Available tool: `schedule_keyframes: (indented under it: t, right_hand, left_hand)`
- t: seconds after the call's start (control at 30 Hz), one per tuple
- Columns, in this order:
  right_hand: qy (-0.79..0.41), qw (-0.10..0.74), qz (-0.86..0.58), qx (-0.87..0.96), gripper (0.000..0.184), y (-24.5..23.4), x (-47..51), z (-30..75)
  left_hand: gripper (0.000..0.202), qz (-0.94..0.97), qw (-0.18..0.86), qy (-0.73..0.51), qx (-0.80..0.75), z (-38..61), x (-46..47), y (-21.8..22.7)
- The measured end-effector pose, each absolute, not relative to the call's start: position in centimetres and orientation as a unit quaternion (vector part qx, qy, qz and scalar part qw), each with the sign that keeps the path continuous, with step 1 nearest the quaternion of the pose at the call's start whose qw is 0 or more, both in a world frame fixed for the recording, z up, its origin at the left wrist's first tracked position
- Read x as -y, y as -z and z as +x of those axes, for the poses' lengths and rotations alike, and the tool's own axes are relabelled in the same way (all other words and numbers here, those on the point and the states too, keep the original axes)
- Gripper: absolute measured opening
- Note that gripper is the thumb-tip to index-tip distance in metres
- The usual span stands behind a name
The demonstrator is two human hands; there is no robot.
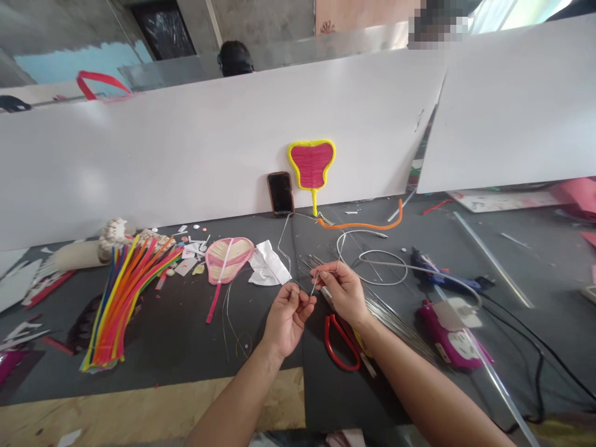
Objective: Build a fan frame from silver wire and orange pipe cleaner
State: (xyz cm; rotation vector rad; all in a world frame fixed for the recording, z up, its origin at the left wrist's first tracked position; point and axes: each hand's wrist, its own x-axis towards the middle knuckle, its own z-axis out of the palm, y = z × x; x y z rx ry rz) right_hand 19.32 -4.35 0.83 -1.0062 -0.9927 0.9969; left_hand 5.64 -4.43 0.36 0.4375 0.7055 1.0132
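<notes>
Near the middle of the table, my left hand and my right hand are close together, fingertips pinched on a thin metal wire. Where the wire's ends lie is hard to make out. Beneath my right hand and forearm lies a bundle of straight wires. A tool with red handles sits just below that hand, its working end hidden. Left of my hands are a crumpled white paper and a pink-edged fan shape with a pink handle.
A red fan with yellow edging and a phone lean against the white board. Colourful strips lie left. A white cable, a blue-handled tool and a purple power strip are right. People's heads show behind the board.
</notes>
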Motion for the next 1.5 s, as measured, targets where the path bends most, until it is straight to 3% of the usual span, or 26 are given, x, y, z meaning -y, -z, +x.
schedule_keyframes:
  t: [0.27, 0.47, 0.67, 1.0, 1.3, 1.5]
  right_hand:
    - [-0.465, 0.651, -0.431, 0.417, 0.010, -1.2, 4.3, 19.4]
    - [-0.560, 0.636, -0.374, 0.377, 0.027, -2.0, 4.0, 21.5]
    - [-0.652, 0.607, -0.316, 0.327, 0.019, -2.1, 3.9, 22.2]
    - [-0.598, 0.692, -0.296, 0.276, 0.014, -1.7, 4.0, 20.5]
    - [-0.590, 0.665, -0.352, 0.292, 0.028, -2.5, 3.6, 22.0]
    - [-0.551, 0.703, -0.367, 0.261, 0.017, -2.8, 3.2, 23.4]
  left_hand:
    - [0.017, 0.170, 0.794, -0.477, -0.336, 5.5, 4.3, -0.6]
    - [0.013, 0.131, 0.786, -0.499, -0.340, 4.8, 3.7, -0.5]
    - [0.014, 0.157, 0.793, -0.476, -0.347, 5.3, 4.1, -0.3]
    - [0.018, 0.186, 0.799, -0.458, -0.342, 5.9, 4.4, -0.2]
    - [0.015, 0.164, 0.781, -0.476, -0.369, 5.2, 4.0, -0.3]
    - [0.015, 0.182, 0.789, -0.450, -0.376, 5.7, 4.3, 0.0]
